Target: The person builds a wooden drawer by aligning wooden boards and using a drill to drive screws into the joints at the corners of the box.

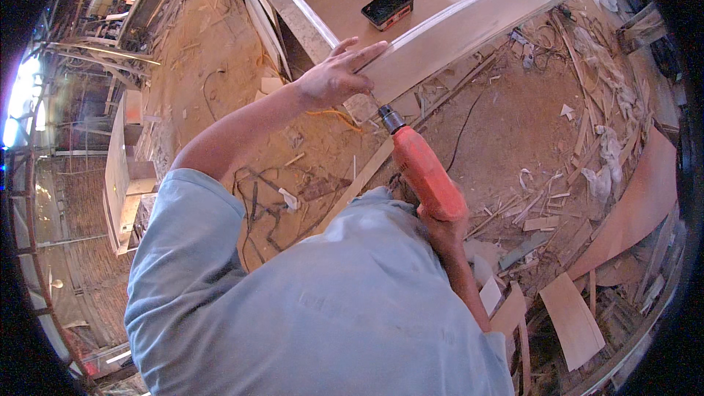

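My right hand [443, 231] is wrapped round the grip of an orange-red power drill [429, 172] with a black and silver chuck [391, 119]. The drill's tip points at the near corner of a pale wooden box frame [440, 51], close to my left hand. With its fingers spread, my left hand [339, 79] rests on that corner, one finger reaching along the panel's edge. Its thumb side is nearest the bit; whether a screw sits there is too small to tell. Inside the frame lies a small black-topped box [387, 7] with an orange side.
Wood offcuts [572, 319] and a curved reddish sheet [634, 202] lie to the right. Dark cords or straps [268, 205] tangle on the dusty floor beside my left arm. Another wooden carcass [128, 169] stands at the left. A yellow cord [334, 115] runs beneath the frame's corner.
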